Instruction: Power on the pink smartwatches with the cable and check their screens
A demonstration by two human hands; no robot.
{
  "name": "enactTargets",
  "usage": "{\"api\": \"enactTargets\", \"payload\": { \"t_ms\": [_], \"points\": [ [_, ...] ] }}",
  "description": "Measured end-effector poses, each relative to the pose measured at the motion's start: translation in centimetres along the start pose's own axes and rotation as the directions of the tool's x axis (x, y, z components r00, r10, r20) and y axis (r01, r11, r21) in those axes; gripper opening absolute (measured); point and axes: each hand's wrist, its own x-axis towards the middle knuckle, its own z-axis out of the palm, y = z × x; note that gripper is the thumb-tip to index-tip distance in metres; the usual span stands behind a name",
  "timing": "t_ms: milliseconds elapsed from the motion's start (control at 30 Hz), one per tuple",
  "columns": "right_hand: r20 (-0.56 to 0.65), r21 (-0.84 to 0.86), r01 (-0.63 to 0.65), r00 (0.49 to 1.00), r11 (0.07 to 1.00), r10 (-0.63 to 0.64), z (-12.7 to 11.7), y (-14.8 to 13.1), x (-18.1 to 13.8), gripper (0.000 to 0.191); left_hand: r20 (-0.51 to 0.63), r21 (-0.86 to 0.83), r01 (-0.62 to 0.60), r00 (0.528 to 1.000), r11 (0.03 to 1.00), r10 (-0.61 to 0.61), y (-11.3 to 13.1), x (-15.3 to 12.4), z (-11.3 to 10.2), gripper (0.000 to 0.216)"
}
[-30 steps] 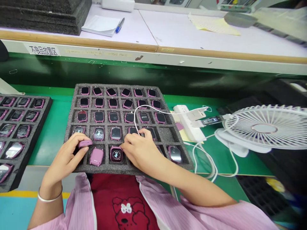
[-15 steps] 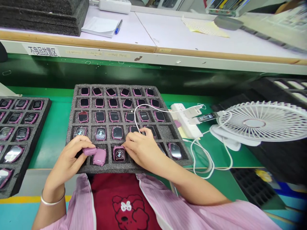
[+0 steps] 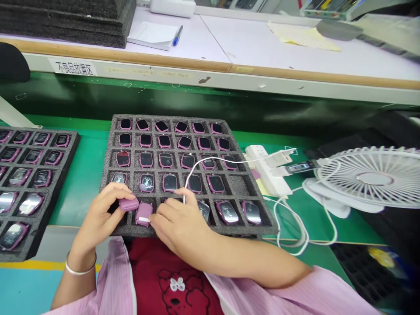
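A grey foam tray point(image 3: 241, 186) holds rows of purple-framed smartwatch bodies without straps. Pinched between the thumb and fingers of my left hand point(image 3: 101, 212) is a smartwatch point(image 3: 129, 204), lifted at the tray's near left corner. Just right of it a second smartwatch point(image 3: 144, 210) lies face down, its purple back showing. My right hand point(image 3: 185, 225) is closed on a white charging cable point(image 3: 210, 159), with its white connector point(image 3: 143, 219) at the back of that face-down watch. Whether the connector is fully seated cannot be made out. My right hand covers part of the front row.
To the right stand a white power strip point(image 3: 267, 175) with a charger and coiled cable, and a white fan point(image 3: 374, 179). Another watch tray point(image 3: 72, 140) lies left. A shelf edge point(image 3: 147, 70) crosses behind, bearing foam blocks point(image 3: 65, 26), a notepad point(image 3: 151, 34) and a pen point(image 3: 177, 36).
My right hand has moved left with the cable, from beside a lit watch to the face-down one. The white connector now shows on its back. My left hand keeps its watch.
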Motion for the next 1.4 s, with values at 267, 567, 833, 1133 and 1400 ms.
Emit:
{"api": "enactTargets", "payload": {
  "t_ms": [267,567,833,1133,1400],
  "points": [
    [0.134,0.246,-0.106,0.988,0.964,0.074,-0.5,2.4,1.4,0.021,-0.041,-0.005,0.043,0.998,0.999,-0.043,-0.1,-0.1,0.0,0.022],
    [0.268,0.096,-0.049,0.963,0.994,0.022,0.8,3.8,2.5,0.021,-0.03,-0.018,0.152,0.988,0.988,-0.153,-0.1,-0.2,0.2,0.015],
    [0.296,0.127,-0.044,0.955,0.991,0.005,1.2,3.9,3.1,0.021,-0.042,0.013,0.187,0.982,0.982,-0.186,0.2,-0.1,0.2,0.015],
    [0.268,0.178,-0.059,0.963,0.982,0.009,1.4,3.8,3.0,0.018,-0.05,0.021,0.189,0.981,0.982,-0.188,0.2,-0.1,0.3,0.017],
    [0.264,0.183,-0.061,0.964,0.981,0.01,1.9,3.8,3.2,0.019,-0.029,-0.038,0.228,0.973,0.973,-0.229,-0.1,-0.4,0.5,0.019]
  ]
}}
